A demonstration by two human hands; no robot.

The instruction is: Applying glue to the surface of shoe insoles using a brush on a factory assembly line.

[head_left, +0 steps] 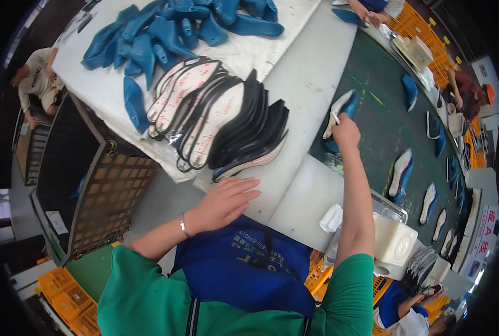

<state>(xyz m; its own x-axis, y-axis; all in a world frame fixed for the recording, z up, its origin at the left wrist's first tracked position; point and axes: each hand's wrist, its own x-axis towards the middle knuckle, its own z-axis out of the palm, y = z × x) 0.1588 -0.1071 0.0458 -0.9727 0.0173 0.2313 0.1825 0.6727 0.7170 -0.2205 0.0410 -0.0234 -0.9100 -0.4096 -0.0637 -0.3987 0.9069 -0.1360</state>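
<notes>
My left hand (227,201) holds nothing, its fingers stretched out over the pale worktop. Just beyond it stands a row of insoles (218,120), pale-faced with red marks and dark edges; a bluish rim shows under the nearest one. My right hand (345,133) is closed at the middle of a blue shoe last (347,106), which has a pale insole (331,120) along its left side. This last lies on the dark green belt. A short white tip shows by my fingers; what it is I cannot make out.
Blue shoe lasts (165,33) lie heaped on a white cloth at the far left. More lasts with insoles (400,173) lie along the belt (378,112). A white container (394,241) stands by my right forearm. Other people work around the belt; a dark-sided cart (112,196) stands left.
</notes>
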